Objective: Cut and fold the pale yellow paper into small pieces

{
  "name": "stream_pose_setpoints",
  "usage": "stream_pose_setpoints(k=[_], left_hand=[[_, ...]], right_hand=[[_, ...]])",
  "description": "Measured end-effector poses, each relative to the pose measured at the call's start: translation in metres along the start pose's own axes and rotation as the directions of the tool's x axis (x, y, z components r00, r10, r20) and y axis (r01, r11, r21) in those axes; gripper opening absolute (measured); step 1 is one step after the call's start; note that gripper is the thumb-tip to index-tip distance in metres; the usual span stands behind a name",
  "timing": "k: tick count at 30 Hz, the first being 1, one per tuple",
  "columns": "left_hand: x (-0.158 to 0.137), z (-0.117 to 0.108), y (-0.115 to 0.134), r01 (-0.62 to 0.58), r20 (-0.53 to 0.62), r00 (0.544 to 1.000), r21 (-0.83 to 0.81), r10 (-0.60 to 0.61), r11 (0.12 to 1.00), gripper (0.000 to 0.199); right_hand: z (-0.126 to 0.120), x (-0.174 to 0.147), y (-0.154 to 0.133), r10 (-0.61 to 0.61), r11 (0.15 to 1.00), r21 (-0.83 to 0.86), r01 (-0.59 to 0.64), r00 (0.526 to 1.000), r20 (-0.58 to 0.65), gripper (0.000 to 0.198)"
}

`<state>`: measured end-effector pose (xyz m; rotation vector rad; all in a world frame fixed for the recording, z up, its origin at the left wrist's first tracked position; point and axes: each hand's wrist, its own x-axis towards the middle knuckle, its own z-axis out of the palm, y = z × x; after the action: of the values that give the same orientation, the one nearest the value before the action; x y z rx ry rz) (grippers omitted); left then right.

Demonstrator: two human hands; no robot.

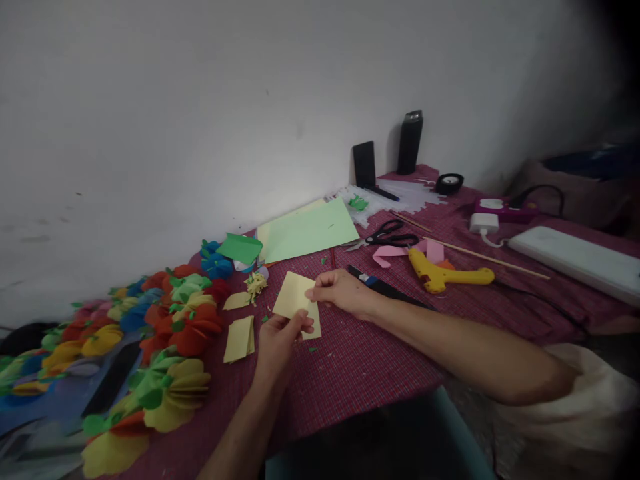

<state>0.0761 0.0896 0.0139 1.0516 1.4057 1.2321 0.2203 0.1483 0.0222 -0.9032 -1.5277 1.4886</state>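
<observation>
A piece of pale yellow paper (pixel 291 293) is held up between both hands, above the checked red cloth. My left hand (pixel 281 340) pinches its lower edge. On the right side of the sheet, the thumb and fingers of my right hand (pixel 340 292) are closed on it. To the left of my left hand lies a small stack of yellow paper pieces (pixel 239 340), with another yellow piece (pixel 237 301) just behind. A curly yellow paper bunch (pixel 257 285) sits near the sheet's far left corner.
Colourful paper flowers (pixel 185 327) crowd the left. Behind my hands lie light green sheets (pixel 310 230), scissors (pixel 387 237) and a utility knife (pixel 385 287). A yellow glue gun (pixel 445 272), wooden stick (pixel 487 256), power strip (pixel 505 208) and black bottle (pixel 410 143) are at the right.
</observation>
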Motion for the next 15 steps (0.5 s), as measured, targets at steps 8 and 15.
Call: stream_pose_setpoints(k=[8, 15], left_hand=[[-0.012, -0.017, 0.0, 0.074, 0.108, 0.992, -0.118, -0.062, 0.99, 0.019], [-0.003, 0.0, 0.003, 0.064, 0.045, 0.997, -0.152, -0.058, 0.986, 0.025]], right_hand=[[-0.01, 0.004, -0.009, 0.014, 0.999, 0.03, -0.012, 0.998, -0.066, 0.02], [0.005, -0.003, 0.004, -0.011, 0.999, -0.043, 0.012, 0.999, 0.037, 0.019]])
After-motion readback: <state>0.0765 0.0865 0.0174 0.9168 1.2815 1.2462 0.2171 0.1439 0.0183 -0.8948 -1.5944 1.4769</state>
